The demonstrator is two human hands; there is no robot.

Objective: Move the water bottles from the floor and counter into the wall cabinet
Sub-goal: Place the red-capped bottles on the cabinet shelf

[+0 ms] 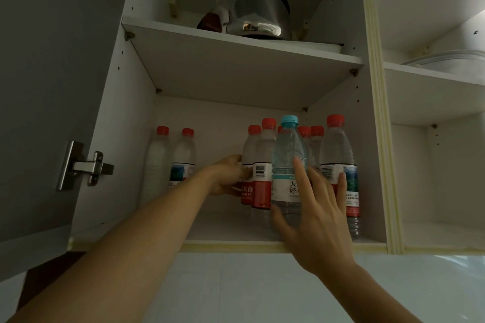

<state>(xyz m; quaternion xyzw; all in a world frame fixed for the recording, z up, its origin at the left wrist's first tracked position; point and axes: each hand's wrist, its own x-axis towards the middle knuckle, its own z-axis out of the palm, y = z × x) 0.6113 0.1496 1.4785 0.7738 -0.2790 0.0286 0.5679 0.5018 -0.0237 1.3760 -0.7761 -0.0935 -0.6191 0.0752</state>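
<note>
Head view: upright blue-capped bottle stands against the spread, straight fingers of the nearer right hand; left hand grips a red-capped bottle beside it.

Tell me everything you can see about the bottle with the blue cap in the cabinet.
The blue-capped bottle is clear plastic with a light teal cap and a white label bearing teal trim and dark characters. It stands upright on the lower shelf, near the front, ahead of a cluster of red-capped bottles. The right hand, fingers straight, rests against its right side, thumb low on its front. Water level is hard to tell.
</note>
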